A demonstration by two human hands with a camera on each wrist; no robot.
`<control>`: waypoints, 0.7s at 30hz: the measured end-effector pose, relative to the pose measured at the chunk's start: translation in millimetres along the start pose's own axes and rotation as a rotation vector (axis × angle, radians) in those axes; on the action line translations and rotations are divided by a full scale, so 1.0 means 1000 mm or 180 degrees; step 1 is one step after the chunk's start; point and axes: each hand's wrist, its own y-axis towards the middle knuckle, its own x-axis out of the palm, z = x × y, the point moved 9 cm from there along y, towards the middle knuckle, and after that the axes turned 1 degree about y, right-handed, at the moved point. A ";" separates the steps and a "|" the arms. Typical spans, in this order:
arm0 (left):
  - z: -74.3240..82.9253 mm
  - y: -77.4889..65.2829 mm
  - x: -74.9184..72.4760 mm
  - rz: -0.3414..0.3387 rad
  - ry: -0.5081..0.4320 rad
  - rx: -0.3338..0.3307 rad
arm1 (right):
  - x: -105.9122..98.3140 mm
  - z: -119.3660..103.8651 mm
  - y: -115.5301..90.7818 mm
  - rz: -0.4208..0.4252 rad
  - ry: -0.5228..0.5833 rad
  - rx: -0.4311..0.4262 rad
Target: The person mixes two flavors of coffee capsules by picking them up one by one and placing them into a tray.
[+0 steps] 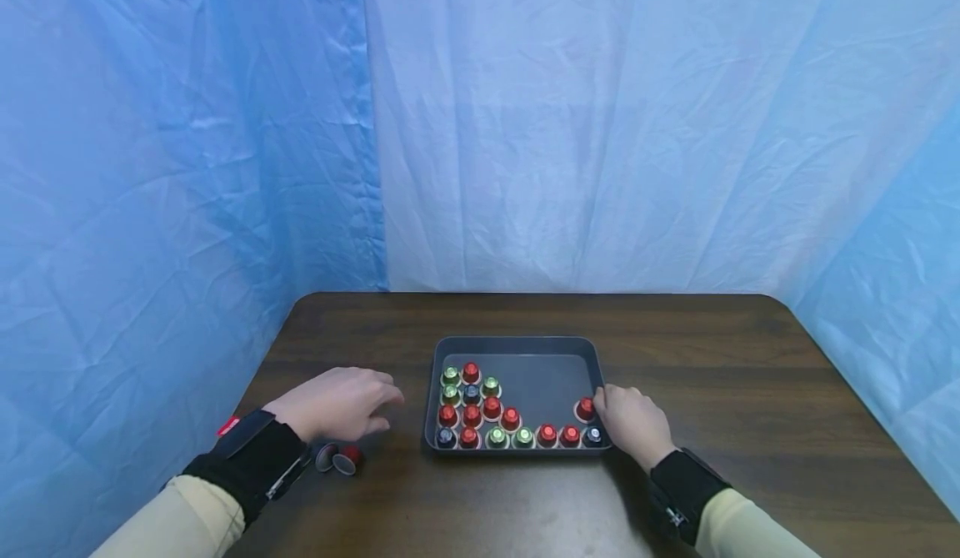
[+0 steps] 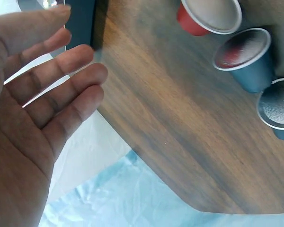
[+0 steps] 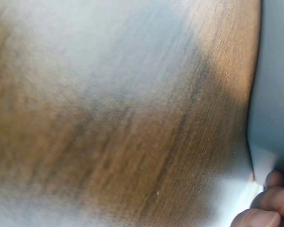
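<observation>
My left hand (image 1: 341, 404) hovers over the table left of the tray, its fingers loosely bent and nothing between them. Below its wrist lie a red coffee capsule (image 1: 351, 459) and a dark one (image 1: 324, 458). The left wrist view shows the red capsule (image 2: 191, 21) and two dark blue capsules (image 2: 255, 73) lying tipped over. My right hand (image 1: 633, 423) grips the right rim of the dark grey baking tray (image 1: 551, 374), next to a red capsule (image 1: 586, 409) standing inside. In the right wrist view, curled fingers (image 3: 272, 201) lie against the tray's side; their contact is partly hidden.
Red, green and dark blue capsules (image 1: 471, 416) stand lid-down in rows along the tray's left and front sides. The brown wooden table (image 1: 697, 358) has rounded far corners. Blue and white cloth (image 1: 570, 124) hangs behind and beside it.
</observation>
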 end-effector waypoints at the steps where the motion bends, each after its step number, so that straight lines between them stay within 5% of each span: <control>1: -0.001 -0.001 0.002 -0.0057 -0.0032 -0.0046 | 0.000 0.000 0.000 0.0000 0.0005 0.0003; 16: -0.015 -0.014 0.037 -0.0549 -0.0071 -0.0347 | 0.001 0.001 0.002 0.0005 0.0030 -0.0024; 21: -0.015 -0.016 0.046 -0.0578 -0.0018 -0.0296 | 0.002 0.002 0.002 -0.0001 0.0032 -0.0020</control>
